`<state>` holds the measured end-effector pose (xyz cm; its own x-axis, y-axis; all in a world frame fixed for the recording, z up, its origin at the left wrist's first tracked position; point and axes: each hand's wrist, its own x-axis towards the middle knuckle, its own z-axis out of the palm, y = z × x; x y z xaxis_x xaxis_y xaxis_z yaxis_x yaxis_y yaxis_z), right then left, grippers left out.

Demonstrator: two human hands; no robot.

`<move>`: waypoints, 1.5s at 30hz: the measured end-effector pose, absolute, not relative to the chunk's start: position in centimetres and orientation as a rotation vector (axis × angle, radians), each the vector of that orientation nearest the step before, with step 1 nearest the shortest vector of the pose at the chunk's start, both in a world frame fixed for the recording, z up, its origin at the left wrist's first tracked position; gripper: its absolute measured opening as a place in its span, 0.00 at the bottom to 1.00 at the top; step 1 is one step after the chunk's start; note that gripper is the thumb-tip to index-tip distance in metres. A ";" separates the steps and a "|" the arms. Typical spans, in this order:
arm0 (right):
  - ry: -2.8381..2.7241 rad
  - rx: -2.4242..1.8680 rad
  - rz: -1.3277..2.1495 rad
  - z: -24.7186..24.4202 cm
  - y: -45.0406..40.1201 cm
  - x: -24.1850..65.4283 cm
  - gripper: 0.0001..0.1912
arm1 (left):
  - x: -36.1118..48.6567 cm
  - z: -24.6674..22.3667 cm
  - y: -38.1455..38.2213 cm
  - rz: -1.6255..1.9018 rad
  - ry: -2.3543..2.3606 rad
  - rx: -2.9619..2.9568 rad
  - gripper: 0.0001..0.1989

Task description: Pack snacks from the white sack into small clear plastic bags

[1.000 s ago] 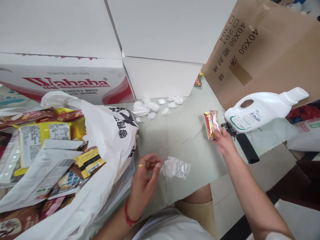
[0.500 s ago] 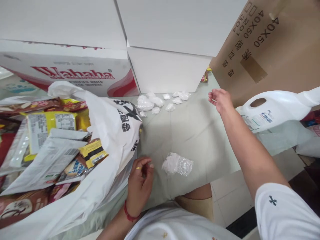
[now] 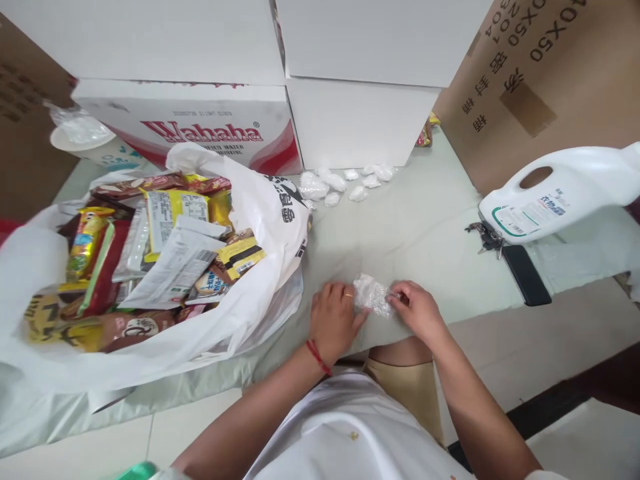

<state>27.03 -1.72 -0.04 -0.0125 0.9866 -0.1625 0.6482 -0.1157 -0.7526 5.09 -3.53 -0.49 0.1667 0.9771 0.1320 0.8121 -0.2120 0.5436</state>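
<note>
A crumpled piece of clear bubble wrap [image 3: 374, 295] lies on the cloth-covered table in front of me, between my hands. My left hand [image 3: 334, 320], with a ring and a red wrist cord, grips its left edge with thumb and fingers. On the other side, my right hand [image 3: 416, 307] pinches the right edge between thumb and fingertips. Several small crumpled bundles of clear plastic [image 3: 314, 186] sit farther back, against the white boxes. Left of my hands stands a wide-open white plastic bag [image 3: 273, 267] full of packaged snacks [image 3: 173, 263].
White cartons, one marked Wahaha [image 3: 210, 133], line the back. A brown cardboard box [image 3: 520, 87] rises at the right. Near it are a white detergent jug [image 3: 555, 193], keys [image 3: 485, 237] and a black phone [image 3: 527, 275]. A paper tub [image 3: 107, 150] stands back left.
My right hand has come down from the back right to the bubble wrap. My left hand has moved right onto its other edge. The view has shifted, showing the keys and phone.
</note>
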 end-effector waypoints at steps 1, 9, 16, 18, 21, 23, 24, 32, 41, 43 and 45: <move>-1.639 -1.768 1.008 0.0 -1.9 26.9 0.11 | 4.9 -0.8 -3.8 0.636 1.652 2.080 0.09; -0.874 -1.563 1.431 1.5 -3.2 30.5 0.23 | -0.1 -1.3 -4.5 0.991 1.243 0.994 0.14; -0.832 -1.559 1.412 1.5 -3.8 33.6 0.23 | -2.4 -0.1 -4.9 1.091 1.193 0.529 0.19; -0.976 -1.686 1.256 1.2 -3.6 33.6 0.24 | -2.2 0.1 -4.8 1.108 1.218 0.543 0.19; -1.355 -1.831 0.609 1.5 -3.6 32.2 0.23 | -1.5 0.6 -4.5 1.100 1.232 0.572 0.18; -1.667 -1.689 0.263 2.1 -3.8 30.4 0.18 | -1.1 1.0 -4.1 1.083 1.219 0.593 0.19; -1.844 -1.563 0.203 2.3 -4.0 29.2 0.17 | -0.9 1.2 -4.0 1.076 1.209 0.597 0.19; -2.043 -1.221 0.589 1.2 -3.1 21.7 0.10 | -0.2 2.6 -3.0 1.119 1.074 0.509 0.22; -0.984 -1.440 1.418 1.4 -4.2 19.5 0.21 | 4.1 1.6 -5.4 1.108 1.170 0.860 0.17; -1.017 -1.400 1.468 1.5 -4.8 19.3 0.21 | 5.0 1.4 -4.9 1.124 1.204 0.936 0.16; -1.017 -1.360 1.517 1.5 -5.1 19.3 0.21 | 5.6 1.2 -4.2 1.159 1.232 0.941 0.14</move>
